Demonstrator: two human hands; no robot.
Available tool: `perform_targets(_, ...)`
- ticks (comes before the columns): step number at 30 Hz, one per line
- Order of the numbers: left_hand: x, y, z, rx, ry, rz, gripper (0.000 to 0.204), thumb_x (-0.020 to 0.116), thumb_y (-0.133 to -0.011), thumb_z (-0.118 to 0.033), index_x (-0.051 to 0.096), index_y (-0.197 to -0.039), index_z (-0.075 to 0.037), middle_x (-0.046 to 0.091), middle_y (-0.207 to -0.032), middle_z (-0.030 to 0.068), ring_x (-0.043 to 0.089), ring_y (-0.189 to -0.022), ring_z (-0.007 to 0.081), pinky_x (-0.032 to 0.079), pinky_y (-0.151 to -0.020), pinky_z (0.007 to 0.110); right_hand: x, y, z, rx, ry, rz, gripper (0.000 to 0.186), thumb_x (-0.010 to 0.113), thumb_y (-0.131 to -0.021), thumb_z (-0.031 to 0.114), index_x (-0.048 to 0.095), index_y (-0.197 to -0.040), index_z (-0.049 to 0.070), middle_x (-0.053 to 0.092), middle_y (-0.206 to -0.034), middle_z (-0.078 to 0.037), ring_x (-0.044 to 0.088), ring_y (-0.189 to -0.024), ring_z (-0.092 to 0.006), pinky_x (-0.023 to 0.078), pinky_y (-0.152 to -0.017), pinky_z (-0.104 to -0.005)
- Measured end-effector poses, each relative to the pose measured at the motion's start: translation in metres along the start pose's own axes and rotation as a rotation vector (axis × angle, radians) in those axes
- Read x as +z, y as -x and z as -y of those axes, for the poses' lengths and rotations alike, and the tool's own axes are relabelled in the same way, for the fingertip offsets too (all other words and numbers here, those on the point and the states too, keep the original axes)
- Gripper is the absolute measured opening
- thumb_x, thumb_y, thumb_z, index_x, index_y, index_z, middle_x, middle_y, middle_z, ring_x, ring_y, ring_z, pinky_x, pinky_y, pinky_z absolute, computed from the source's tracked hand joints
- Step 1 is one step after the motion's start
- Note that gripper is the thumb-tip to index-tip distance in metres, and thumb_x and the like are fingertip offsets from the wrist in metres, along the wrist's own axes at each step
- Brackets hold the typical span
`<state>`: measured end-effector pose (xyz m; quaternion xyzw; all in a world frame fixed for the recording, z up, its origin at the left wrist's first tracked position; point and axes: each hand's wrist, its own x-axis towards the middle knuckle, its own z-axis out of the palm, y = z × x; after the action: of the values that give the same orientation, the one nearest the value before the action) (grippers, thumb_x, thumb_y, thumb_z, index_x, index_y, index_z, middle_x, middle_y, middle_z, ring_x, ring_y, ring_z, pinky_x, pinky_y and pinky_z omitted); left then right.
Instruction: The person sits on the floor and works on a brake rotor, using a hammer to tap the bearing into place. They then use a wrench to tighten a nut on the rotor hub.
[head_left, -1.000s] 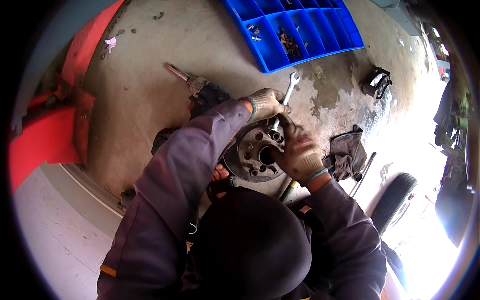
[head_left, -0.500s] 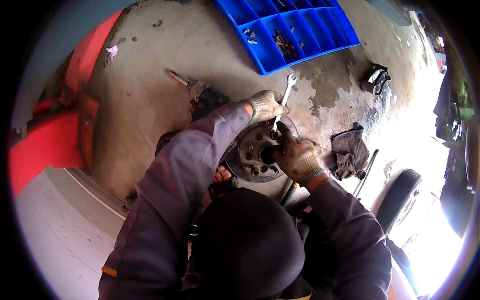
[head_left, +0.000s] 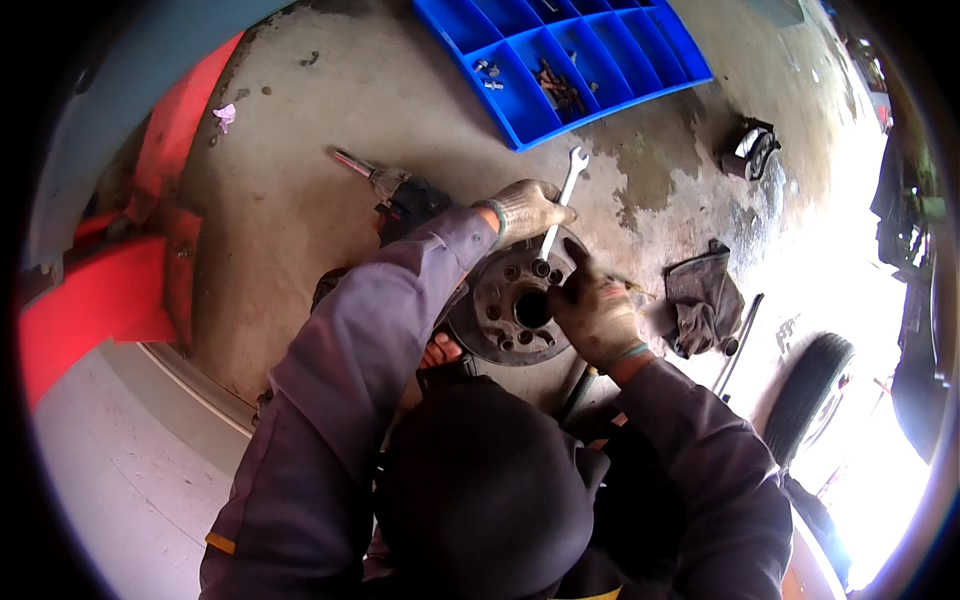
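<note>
My left hand [head_left: 530, 212], in a pale knitted glove, is closed round a silver combination wrench [head_left: 569, 190]. The wrench's open jaw points up and away; its other end meets one of the bolt holes near the top of a round metal brake disc [head_left: 490, 340]. This disc has a dark central bore and several holes around it. Over its right side lies my gloved right hand [head_left: 605, 318], fingers bent and dirty at the tips; what they hold is hidden. Bare fingers [head_left: 440, 350] of another hand show at the disc's lower left.
Beyond the disc lies a blue compartment tray [head_left: 610, 60] with bolts in it. A power tool [head_left: 405, 195] rests on the floor at left. Dark cloth [head_left: 703, 295], a long bar [head_left: 742, 340] and a tyre [head_left: 810, 395] lie at right. A dark rounded shape [head_left: 485, 480] fills the lower middle.
The view has shifted slightly. My right hand's fingers have drawn a little away from the wrench's lower end. My left hand keeps its grip on the wrench.
</note>
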<state>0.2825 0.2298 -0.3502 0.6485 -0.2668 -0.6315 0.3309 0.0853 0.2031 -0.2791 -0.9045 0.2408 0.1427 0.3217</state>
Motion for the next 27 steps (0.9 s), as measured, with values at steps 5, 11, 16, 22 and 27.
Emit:
perform_targets(5, 0.0, -0.006, -0.002, -0.057, -0.009, -0.009, 0.04, 0.072, -0.089, -0.036, 0.073, -0.109, -0.002, 0.069, -0.089, 0.0066, 0.063, -0.082, 0.0157, 0.051, -0.075, 0.034, 0.016, -0.002, -0.028, -0.125, 0.081, -0.09, 0.076, 0.067, -0.093, 0.028, 0.034, -0.156, 0.002, 0.071, -0.11, -0.024, 0.071, -0.097, -0.0413, 0.056, -0.084, -0.05)
perform_targets(11, -0.004, -0.005, 0.003, -0.069, -0.042, -0.007, 0.035, 0.07, -0.089, -0.035, 0.072, -0.104, -0.003, 0.069, -0.089, 0.0075, 0.063, -0.081, 0.015, 0.05, -0.074, 0.032, 0.003, -0.006, -0.007, -0.347, 0.21, -0.215, 0.077, 0.065, -0.093, 0.031, 0.032, -0.156, 0.0, 0.07, -0.107, -0.027, 0.07, -0.096, -0.0425, 0.056, -0.082, -0.0516)
perform_targets(16, -0.005, 0.0, 0.003, -0.084, 0.109, 0.031, 0.037, 0.072, -0.09, -0.034, 0.072, -0.11, -0.002, 0.068, -0.09, 0.0041, 0.062, -0.081, 0.0136, 0.049, -0.075, 0.031, -0.024, -0.005, 0.016, -0.28, 0.135, -0.119, 0.075, 0.065, -0.093, 0.031, 0.035, -0.154, 0.0, 0.068, -0.115, -0.03, 0.068, -0.101, -0.0456, 0.054, -0.086, -0.053)
perform_targets(22, 0.001, -0.004, -0.006, -0.128, 0.097, 0.012, 0.034, 0.071, -0.092, -0.034, 0.073, -0.107, -0.004, 0.068, -0.089, 0.0031, 0.062, -0.08, 0.0122, 0.049, -0.074, 0.03, -0.013, -0.007, -0.003, -0.285, 0.193, -0.132, 0.071, 0.063, -0.092, 0.033, 0.038, -0.151, 0.002, 0.071, -0.105, -0.026, 0.069, -0.101, -0.0429, 0.054, -0.087, -0.0528)
perform_targets(27, -0.006, -0.017, 0.016, -0.118, -0.117, -0.071, 0.045, 0.071, -0.084, -0.04, 0.074, -0.107, -0.002, 0.072, -0.086, 0.0118, 0.067, -0.079, 0.0229, 0.053, -0.076, 0.04, -0.007, -0.006, 0.001, -0.137, 0.219, -0.028, 0.048, 0.063, -0.092, 0.034, 0.055, -0.128, 0.003, 0.07, -0.107, -0.025, 0.068, -0.1, -0.0429, 0.054, -0.083, -0.0535)
